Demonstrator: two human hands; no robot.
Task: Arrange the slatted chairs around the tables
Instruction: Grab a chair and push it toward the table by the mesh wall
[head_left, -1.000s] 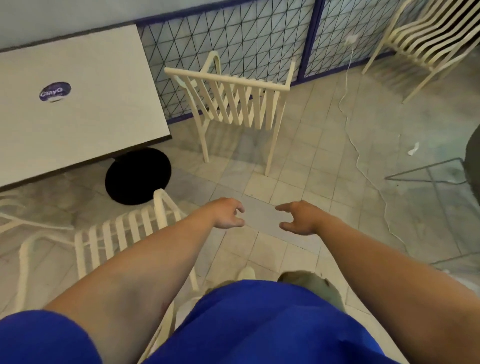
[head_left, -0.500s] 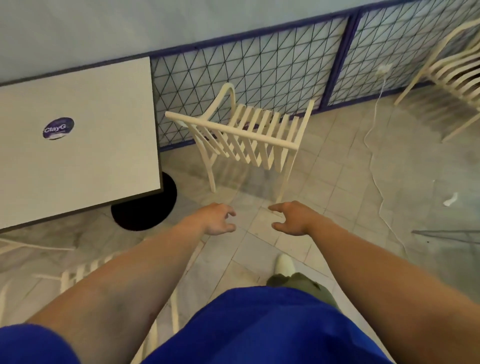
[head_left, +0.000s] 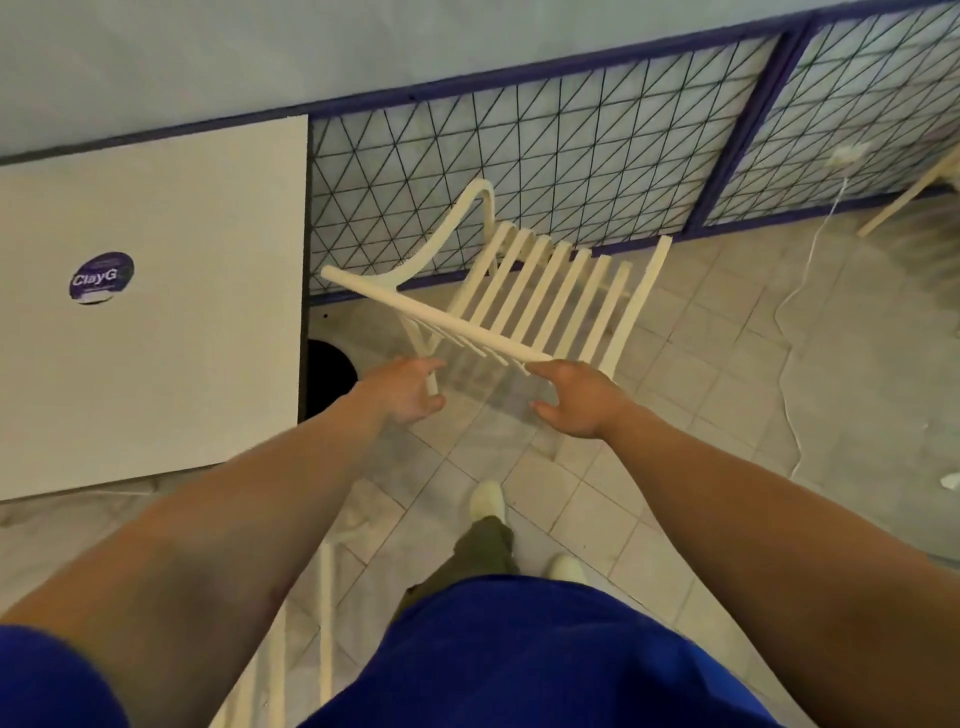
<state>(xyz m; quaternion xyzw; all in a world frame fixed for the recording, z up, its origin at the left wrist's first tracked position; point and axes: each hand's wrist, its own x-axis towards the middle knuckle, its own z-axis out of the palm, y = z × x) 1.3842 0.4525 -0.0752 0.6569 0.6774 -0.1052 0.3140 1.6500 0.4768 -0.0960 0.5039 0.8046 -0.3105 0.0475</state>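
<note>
A cream slatted chair (head_left: 540, 291) stands on the tiled floor by the mesh fence, its top rail toward me. To its left is a white square table (head_left: 156, 312) with a purple round sticker. My left hand (head_left: 405, 392) reaches out just below the left part of the top rail, fingers relaxed and apart, holding nothing. My right hand (head_left: 576, 402) is spread with its fingertips at the right end of the top rail; I cannot tell whether they touch it. Part of another cream slatted chair (head_left: 322, 613) shows low at the left, behind my arm.
A blue-framed mesh fence (head_left: 519, 156) runs along the back. The table's black round base (head_left: 327, 379) sits beside the chair. A white cable (head_left: 800, 291) trails over the tiles at the right. A leg of a further chair (head_left: 904, 205) shows far right. My feet stand on the tiles.
I have stepped closer to the chair. Both hands have moved forward from open floor up to its top rail. The view has tilted further down.
</note>
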